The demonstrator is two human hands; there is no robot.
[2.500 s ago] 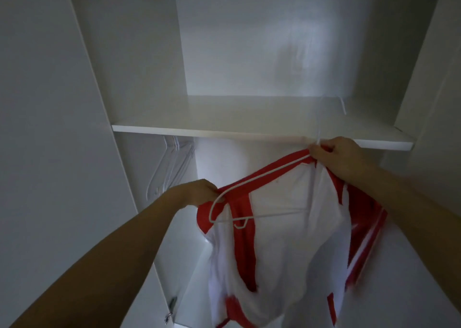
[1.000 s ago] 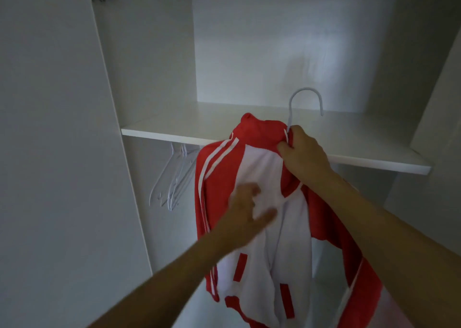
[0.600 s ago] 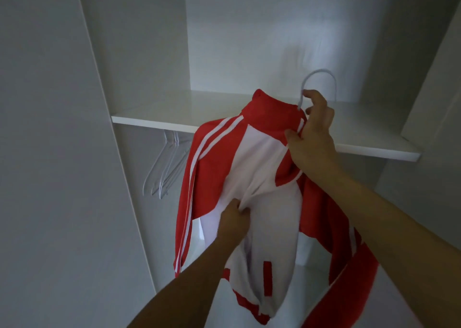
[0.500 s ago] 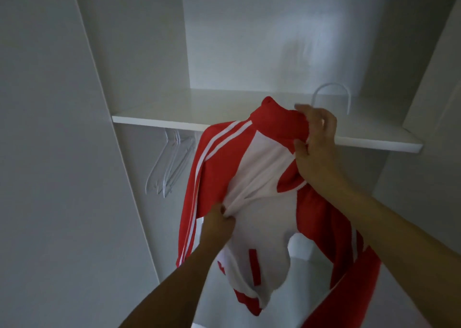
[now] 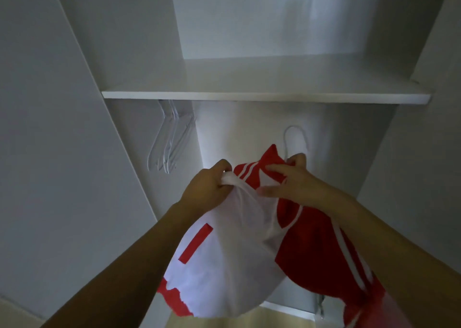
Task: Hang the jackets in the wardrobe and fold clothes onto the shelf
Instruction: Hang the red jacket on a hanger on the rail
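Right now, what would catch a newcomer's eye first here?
The red and white jacket, bunched low in the middle between the left hand and right hand. Its white hanger hook pokes up below the bare shelf, with empty hangers hanging at left.

Jacket (image 5: 224,265) hides the hanger (image 5: 295,138) below its hook; rail perhaps behind shelf (image 5: 264,95)

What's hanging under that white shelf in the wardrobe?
Under the shelf, at the left, hang several empty white hangers. The rail that they hang from is hidden behind the shelf's front edge. No clothes hang there yet.
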